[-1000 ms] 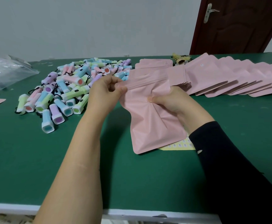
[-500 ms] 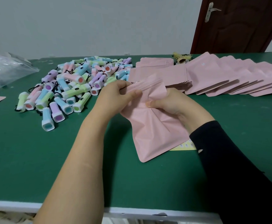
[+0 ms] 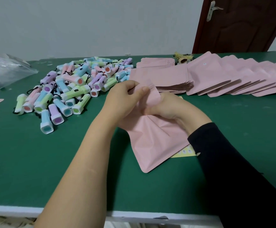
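A pink zip pouch (image 3: 152,140) is held above the green table (image 3: 35,162), its lower corner near the cloth. My left hand (image 3: 124,101) pinches the pouch's top strip between thumb and fingers. My right hand (image 3: 170,106) grips the pouch just below the top, so the material bunches there. Both hands are close together at the pouch's mouth. What is inside the pouch cannot be seen.
A heap of small pastel flashlights (image 3: 75,89) lies at the left. Stacks of flat pink pouches (image 3: 168,79) and a fanned row of filled pouches (image 3: 242,76) run along the back right. A clear plastic bag (image 3: 1,73) sits far left. A yellow sticker sheet (image 3: 185,153) lies under the pouch.
My left hand slid to the right along the pouch's top strip toward my right hand. The pouch dropped lower and nearer, and its top crumpled between the hands.
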A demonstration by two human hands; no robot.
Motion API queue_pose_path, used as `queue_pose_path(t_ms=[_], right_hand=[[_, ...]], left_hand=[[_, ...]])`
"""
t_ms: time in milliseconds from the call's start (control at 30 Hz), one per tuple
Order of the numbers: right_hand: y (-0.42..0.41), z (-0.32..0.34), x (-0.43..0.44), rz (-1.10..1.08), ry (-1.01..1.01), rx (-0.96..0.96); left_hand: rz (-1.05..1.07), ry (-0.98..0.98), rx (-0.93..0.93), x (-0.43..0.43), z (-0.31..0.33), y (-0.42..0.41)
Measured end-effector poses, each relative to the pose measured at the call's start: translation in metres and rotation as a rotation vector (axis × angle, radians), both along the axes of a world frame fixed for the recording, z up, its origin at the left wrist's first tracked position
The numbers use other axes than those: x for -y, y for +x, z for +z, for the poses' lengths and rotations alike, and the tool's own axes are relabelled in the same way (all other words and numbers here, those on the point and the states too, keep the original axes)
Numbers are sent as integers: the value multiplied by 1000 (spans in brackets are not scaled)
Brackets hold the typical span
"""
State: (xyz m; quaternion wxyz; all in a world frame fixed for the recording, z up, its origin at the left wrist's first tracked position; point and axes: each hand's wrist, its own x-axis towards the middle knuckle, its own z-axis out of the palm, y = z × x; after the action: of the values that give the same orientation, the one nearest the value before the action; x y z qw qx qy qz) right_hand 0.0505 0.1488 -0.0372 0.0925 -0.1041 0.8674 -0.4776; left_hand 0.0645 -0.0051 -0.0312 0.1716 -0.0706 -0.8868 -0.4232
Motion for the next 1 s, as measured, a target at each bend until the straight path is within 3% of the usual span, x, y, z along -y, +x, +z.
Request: queue_pose_path(t_ms=[400, 467, 600, 1000], right_hand=[[-3, 0, 2, 46, 106, -35], [-3, 0, 2, 68, 48, -53], [-3, 2, 3, -47, -268, -123], [-6, 1, 12, -123, -204, -423]], left_hand=[[-53, 101, -26, -4, 0, 1], [-48, 109, -46, -4, 0, 1], [-35, 93, -47, -3, -1, 1], [9, 51, -37, -2, -5, -3]])
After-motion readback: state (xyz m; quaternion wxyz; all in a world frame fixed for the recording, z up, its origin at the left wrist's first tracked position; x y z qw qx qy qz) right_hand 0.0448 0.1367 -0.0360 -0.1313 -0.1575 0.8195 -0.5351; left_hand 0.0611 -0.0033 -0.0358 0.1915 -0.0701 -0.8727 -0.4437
